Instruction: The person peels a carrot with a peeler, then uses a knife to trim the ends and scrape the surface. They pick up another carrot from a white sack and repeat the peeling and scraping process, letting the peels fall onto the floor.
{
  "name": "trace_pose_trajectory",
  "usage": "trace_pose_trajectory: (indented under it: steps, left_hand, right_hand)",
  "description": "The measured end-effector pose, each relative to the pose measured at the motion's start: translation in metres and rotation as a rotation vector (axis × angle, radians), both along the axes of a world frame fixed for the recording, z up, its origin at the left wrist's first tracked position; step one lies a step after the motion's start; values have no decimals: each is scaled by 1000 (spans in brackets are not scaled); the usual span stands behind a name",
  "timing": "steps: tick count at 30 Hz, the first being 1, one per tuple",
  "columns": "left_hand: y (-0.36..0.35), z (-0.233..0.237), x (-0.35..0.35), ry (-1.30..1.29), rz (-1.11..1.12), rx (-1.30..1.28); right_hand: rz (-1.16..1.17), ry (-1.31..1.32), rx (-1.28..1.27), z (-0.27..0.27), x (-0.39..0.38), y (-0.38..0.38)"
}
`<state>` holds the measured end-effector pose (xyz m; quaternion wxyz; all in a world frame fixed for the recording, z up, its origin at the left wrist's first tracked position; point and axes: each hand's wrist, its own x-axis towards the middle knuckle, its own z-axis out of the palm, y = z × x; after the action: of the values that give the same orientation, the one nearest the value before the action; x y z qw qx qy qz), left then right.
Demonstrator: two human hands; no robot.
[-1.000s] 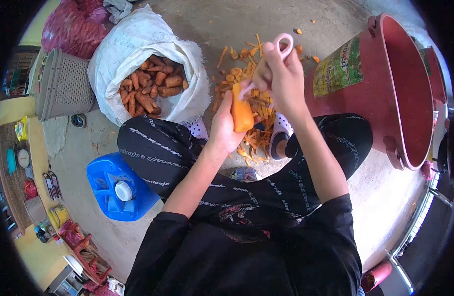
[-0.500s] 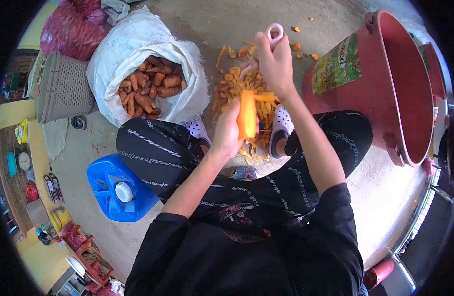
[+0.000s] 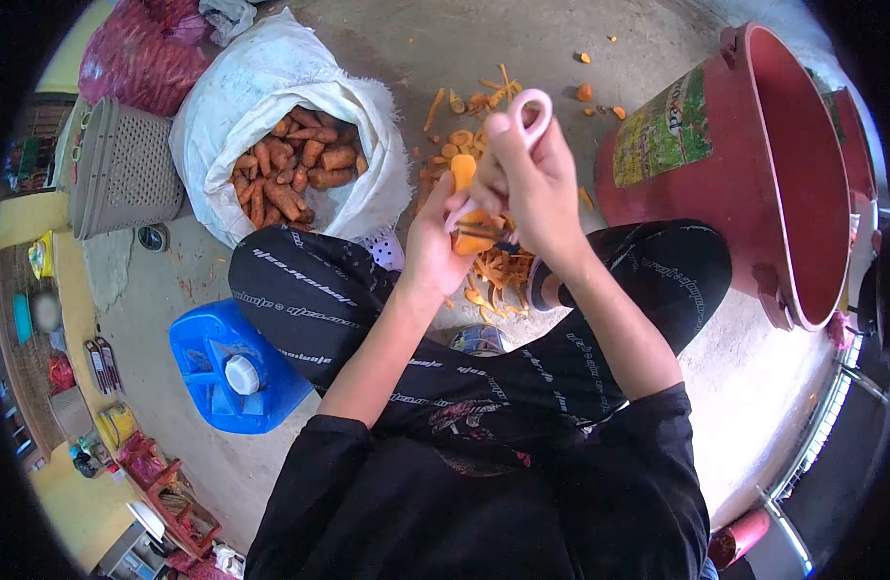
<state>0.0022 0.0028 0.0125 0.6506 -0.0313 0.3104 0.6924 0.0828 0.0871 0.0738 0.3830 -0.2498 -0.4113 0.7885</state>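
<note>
My left hand [image 3: 435, 237] is closed around an orange carrot [image 3: 463, 172], whose bright upper end shows above my fingers. In my right hand [image 3: 537, 184] is a pink peeler [image 3: 532, 108], its ring-shaped handle end sticking up past the thumb. The peeler's blade part lies across the lower part of the carrot, close to my left fingers. Below both hands, orange peelings [image 3: 503, 275] and cut carrot pieces are heaped on the floor between my feet, partly hidden by the hands.
A white sack [image 3: 261, 77] of unpeeled carrots [image 3: 288, 174] stands at the upper left, beside a grey basket [image 3: 135, 174]. A blue jerrycan [image 3: 213, 387] is by my left knee. The large red bucket [image 3: 696, 184] stands on the right.
My right hand has come down and toward me with the peeler, onto the carrot. The carrot has been tilted and is now more covered by my hands.
</note>
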Motion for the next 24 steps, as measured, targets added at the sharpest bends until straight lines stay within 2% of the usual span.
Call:
trace_pose_trajectory:
  steps: [2,6,8,9,11,12,14,17,20,23,24]
  left_hand:
    - [0,-1,-1,-24,-2,8]
    - [-4,-11,-5,-20,-7,89]
    - [-4,-5,2,29,2,-34]
    - [-4,0,6,55,7,-94]
    - [-11,-13,10,-24,-41,-36]
    - [-15,-17,13,-65,-68,-8]
    - [-10,-3,17,-21,-87,-27]
    - [-9,1,13,6,-87,-22]
    - [-7,-2,10,32,-80,-10]
    - [-6,-4,8,63,-43,-35]
    - [-5,-4,8,67,-20,-70]
  right_hand:
    - [24,35,-45,-3,-3,-4]
    - [50,-51,77,-14,-3,-2]
    - [33,-62,81,-17,-6,2]
    - [-18,-74,117,-18,-8,9]
    - [-77,-133,160,-23,-12,40]
    - [-133,-85,266,-40,-18,57]
    - [-206,-197,282,-65,-23,80]
    - [-161,-593,493,-105,-18,100]
    - [-115,-1117,1119,-97,-7,96]
    - [-223,-364,495,-62,-13,75]
    - [-175,-246,375,-44,-12,65]
